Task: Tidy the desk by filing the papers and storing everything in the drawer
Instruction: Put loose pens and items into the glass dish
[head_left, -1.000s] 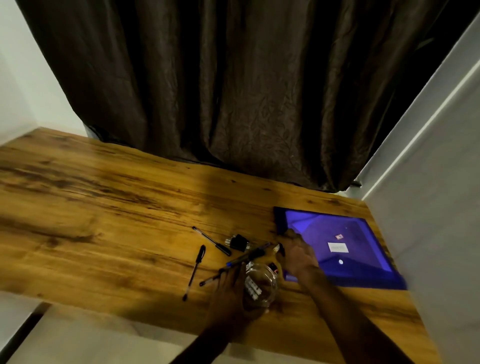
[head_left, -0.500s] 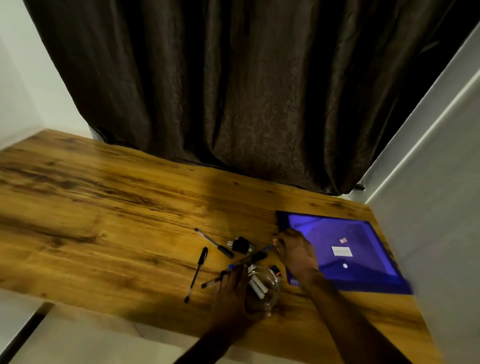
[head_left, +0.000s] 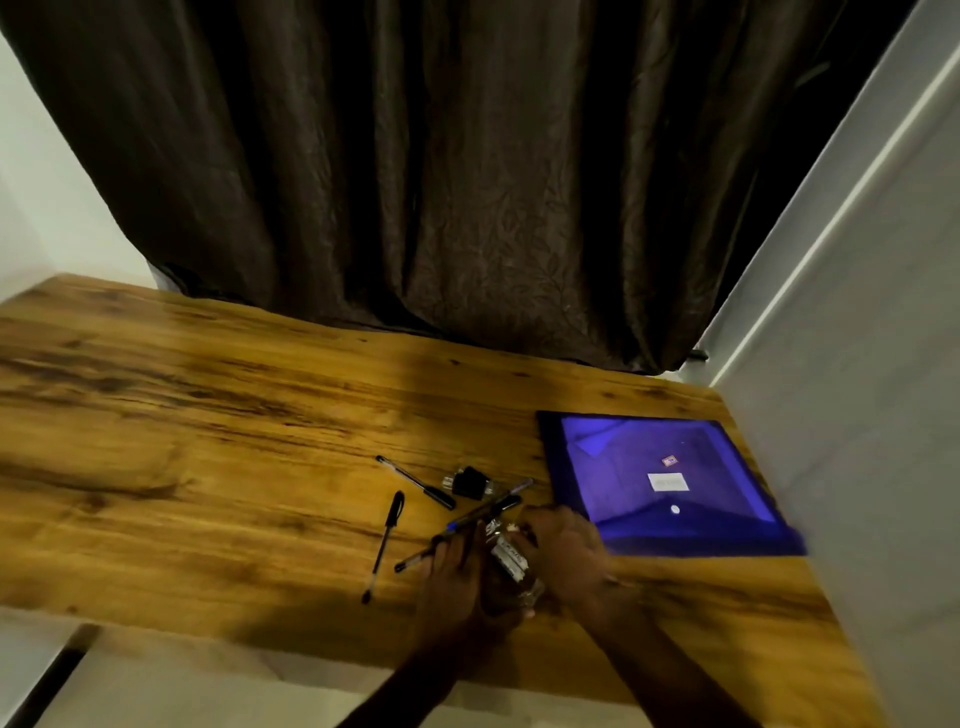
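Head view. Looks down on a wooden worktop (head_left: 208, 415) backed by a dark curtain (head_left: 415, 182).

Grips a glass jar (head_left: 514, 577) with the left hand (head_left: 457, 577), fingers (head_left: 454, 545) curled round the jar's left side. Jar on the worktop near the front edge, between the two hands, with white pieces inside, too blurred to name.

Reaches over the jar's right side with the right hand (head_left: 566, 556), fingers (head_left: 530, 535) bent down at the jar's mouth. Too smeared to tell whether anything sits pinched there or whether those fingers stand apart.

Just beyond the left fingers, touching their tips: two crossed pens (head_left: 483, 514), one with a blue barrel. Left of the same fingers, a little apart: a black pen (head_left: 384, 540) lying nearly lengthwise toward the front edge. Farther beyond and left: a capped pen (head_left: 415, 482), slanted. Straight beyond the fingers of both hands, past the crossed pens: a small black object (head_left: 470, 482), clip-like, not clear enough to name.

Right of the right fingers, near but apart: a blue folder (head_left: 623, 519), flat and closed on the worktop's right end, bearing a white label (head_left: 667, 482).
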